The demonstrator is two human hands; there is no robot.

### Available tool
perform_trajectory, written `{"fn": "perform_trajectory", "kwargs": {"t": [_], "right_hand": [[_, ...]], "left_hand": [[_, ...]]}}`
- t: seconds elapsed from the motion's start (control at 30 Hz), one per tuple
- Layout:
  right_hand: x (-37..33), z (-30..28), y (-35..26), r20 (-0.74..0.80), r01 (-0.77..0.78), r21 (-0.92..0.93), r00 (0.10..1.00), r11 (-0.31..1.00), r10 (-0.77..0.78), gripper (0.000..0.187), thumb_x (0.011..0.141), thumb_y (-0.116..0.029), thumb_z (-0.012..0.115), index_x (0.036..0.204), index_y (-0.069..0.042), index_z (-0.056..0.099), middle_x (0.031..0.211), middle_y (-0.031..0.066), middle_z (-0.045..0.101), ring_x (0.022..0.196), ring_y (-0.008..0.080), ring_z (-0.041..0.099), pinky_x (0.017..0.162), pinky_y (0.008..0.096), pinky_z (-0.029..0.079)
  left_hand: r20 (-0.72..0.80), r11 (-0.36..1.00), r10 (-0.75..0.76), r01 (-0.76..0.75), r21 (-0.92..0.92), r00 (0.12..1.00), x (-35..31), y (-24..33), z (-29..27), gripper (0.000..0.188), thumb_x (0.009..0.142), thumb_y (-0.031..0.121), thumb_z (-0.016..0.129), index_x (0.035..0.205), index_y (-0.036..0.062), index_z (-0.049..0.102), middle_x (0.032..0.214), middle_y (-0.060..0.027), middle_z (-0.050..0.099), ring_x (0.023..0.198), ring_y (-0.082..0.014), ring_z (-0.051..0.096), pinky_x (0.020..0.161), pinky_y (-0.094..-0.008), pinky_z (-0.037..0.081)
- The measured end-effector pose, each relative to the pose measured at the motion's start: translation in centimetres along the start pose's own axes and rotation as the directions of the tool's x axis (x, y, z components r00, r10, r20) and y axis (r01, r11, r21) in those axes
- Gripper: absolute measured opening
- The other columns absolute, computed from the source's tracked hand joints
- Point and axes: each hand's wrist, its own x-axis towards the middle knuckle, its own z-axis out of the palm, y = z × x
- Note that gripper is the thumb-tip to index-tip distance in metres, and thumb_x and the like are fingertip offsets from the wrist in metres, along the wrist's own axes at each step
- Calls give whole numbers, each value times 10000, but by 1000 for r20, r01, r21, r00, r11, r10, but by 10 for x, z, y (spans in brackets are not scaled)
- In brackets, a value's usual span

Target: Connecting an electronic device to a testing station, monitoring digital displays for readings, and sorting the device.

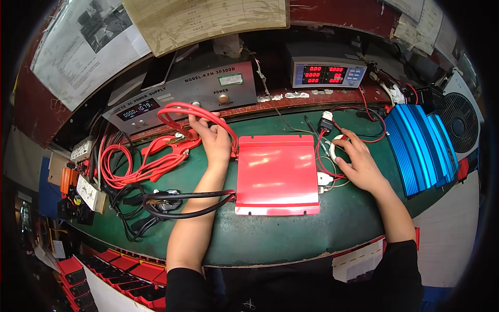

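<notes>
Lettering and glowing digits, all beyond the green worktop's [270,236] far edge!
Along that edge's left half, the grey power supply [176,91] flashes black print, pale digits on a dark display [138,110] and a green-and-white sticker [230,79]; along the right half, the meter [357,78] fires red digits in three rows; above, a white sheet [67,65] and yellowed form [208,23] carry print too small to follow.
</notes>
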Motion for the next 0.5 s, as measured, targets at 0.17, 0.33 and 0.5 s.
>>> {"fn": "perform_trajectory", "kwargs": {"t": [0.17, 0.33, 0.5], "right_hand": [[0, 2, 2, 3, 10, -8, 1000, 1000, -10, 405, 913, -203, 609, 1291, -69, 551, 1498, 232, 390, 1387, 425, 386, 1139, 484, 309], [1, 1, 1, -7, 16, -4, 1000, 1000, -16, 411, 912, -203, 610, 1296, -71, 545, 1497, 227, 392, 1382, 425, 391, 1138, 479, 311], [1, -1, -1, 7, 0, -1, 1000, 1000, 0, 407, 914, -198, 605, 1295, -70, 543, 1502, 223, 387, 1381, 419, 395, 1135, 475, 315]], "left_hand": [[8, 999, 33, -33, 2, 999, 1, -3, -2, 749, 962, -25, 538, 1519, 112, 57, 1125, -120, 568, 697, -142, 598, 640, -259, 512], [-4, 1000, -9, 9, 12, 1000, 3, -5, -2, 688, 964, -28, 534, 1480, 110, 100, 1140, -124, 562, 706, -143, 603, 644, -262, 514], [-5, 1000, 25, -26, -18, 1000, 3, -9, -1, 661, 962, -26, 539, 1457, 113, 123, 1146, -129, 559, 709, -146, 608, 644, -262, 512]]}}
